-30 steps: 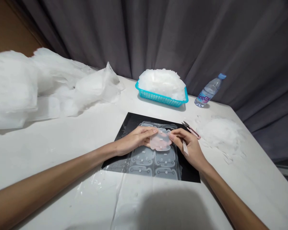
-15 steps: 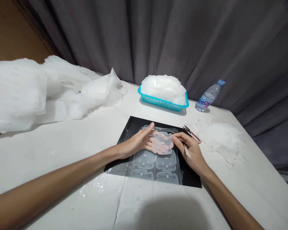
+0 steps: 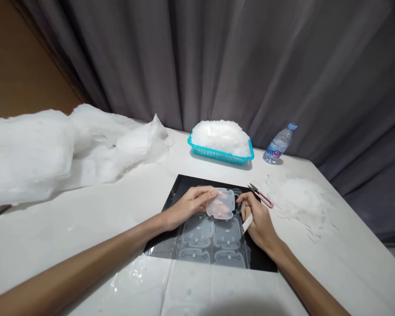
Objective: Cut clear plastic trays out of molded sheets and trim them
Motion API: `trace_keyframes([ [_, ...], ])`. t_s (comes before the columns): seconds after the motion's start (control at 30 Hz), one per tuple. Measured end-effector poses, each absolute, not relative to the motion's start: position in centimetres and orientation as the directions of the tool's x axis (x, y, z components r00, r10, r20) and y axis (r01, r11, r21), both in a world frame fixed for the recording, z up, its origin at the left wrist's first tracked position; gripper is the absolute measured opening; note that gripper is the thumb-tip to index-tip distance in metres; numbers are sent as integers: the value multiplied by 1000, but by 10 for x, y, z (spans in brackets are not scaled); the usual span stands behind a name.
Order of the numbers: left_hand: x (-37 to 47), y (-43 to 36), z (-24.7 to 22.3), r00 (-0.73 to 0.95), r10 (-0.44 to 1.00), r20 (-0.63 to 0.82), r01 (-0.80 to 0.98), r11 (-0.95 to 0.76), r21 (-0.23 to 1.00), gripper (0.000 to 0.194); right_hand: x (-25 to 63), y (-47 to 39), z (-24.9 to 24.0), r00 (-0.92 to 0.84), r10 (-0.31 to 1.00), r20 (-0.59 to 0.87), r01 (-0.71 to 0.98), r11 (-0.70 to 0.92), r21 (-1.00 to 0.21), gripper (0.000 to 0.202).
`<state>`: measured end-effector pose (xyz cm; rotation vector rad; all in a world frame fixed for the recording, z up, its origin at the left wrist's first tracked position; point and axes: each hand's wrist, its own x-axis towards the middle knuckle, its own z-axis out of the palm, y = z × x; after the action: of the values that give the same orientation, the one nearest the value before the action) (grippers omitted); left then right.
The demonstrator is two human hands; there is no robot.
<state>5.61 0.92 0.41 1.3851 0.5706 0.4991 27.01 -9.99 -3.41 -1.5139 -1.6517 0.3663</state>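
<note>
My left hand (image 3: 194, 202) grips a translucent, frosted flat plastic piece (image 3: 221, 203) with rounded, notched edges, thumb on top and fingers behind. Just to the right is my right hand (image 3: 255, 216), its fingers curled and its fingertips apart from the piece. A narrow white strip (image 3: 247, 224) sticks out from under those curled fingers. Below both hands, a clear sheet of similar frosted pieces (image 3: 197, 230) lies on a black mat (image 3: 263, 259). Small thread snips (image 3: 261, 196) with a pink handle rest beside the right hand.
A turquoise basket (image 3: 220, 154) heaped with white translucent pieces stands at the back. A water bottle (image 3: 279, 144) is right of it. Loose clear scraps (image 3: 299, 197) form a pile on the right. Large white plastic bags (image 3: 36, 153) fill the left side. A grey curtain (image 3: 217, 57) hangs behind.
The plastic piece, held at its right edge by my right hand before, is now gripped by my left hand. My right fingers have come off it. The view has tilted up slightly.
</note>
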Motion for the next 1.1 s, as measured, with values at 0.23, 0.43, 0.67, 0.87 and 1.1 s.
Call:
trace_keyframes([
  [0.23,87,111,45,462,827,320,166,-436,885,41,265,-95,-29,111,914,391,743,185,-643,23],
  [0.43,135,213,119,446,800,402,366,-572,734,35,262,-89,-27,67,913,402,801,191,-567,27],
  [0.67,123,184,115,443,694,567,440,-720,538,27,262,-88,-30,50,924,380,793,194,-578,27],
  [0.87,48,76,43,753,518,406,313,-825,471,21,265,-94,-30,51,884,464,735,281,-617,25],
  [1.1,3,22,8,906,403,127,276,-792,545,62,265,-104,-31,122,865,487,637,308,-706,49],
])
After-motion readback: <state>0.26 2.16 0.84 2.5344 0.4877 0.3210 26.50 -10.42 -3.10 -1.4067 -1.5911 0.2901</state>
